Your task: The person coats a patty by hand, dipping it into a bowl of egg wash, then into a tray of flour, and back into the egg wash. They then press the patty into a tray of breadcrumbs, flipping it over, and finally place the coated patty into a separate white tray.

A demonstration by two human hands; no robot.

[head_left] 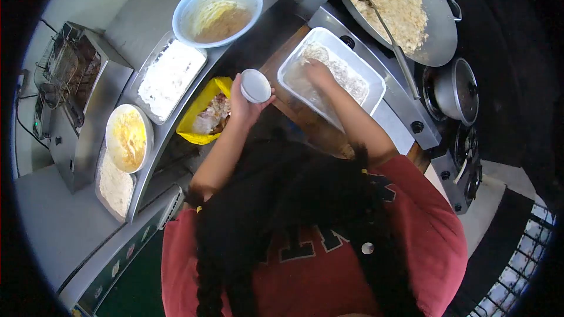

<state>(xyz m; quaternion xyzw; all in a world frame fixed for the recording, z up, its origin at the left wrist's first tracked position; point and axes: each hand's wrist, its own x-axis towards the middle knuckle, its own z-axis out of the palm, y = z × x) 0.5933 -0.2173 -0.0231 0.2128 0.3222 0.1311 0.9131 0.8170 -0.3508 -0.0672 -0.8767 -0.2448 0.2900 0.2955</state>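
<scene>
My left hand [242, 108] is wrapped round a small white bowl [256, 86], held up to the left of a white rectangular tub [375, 85]. My right hand [320, 75] reaches down into that tub, its fingers sunk in or hidden behind the pale, powdery-looking contents [349, 79]. Whether those fingers grip anything cannot be made out. Below and left of the small bowl, a yellow bag [189, 125] lies open with mixed scraps inside.
A wok [436, 41] of pale food with a ladle [395, 47] across its rim stands at upper right, beside a lidded pot [458, 97]. Along the left counter are a blue basin [257, 3], a tray of white powder [170, 76], a bowl [150, 141] and a fryer [106, 76].
</scene>
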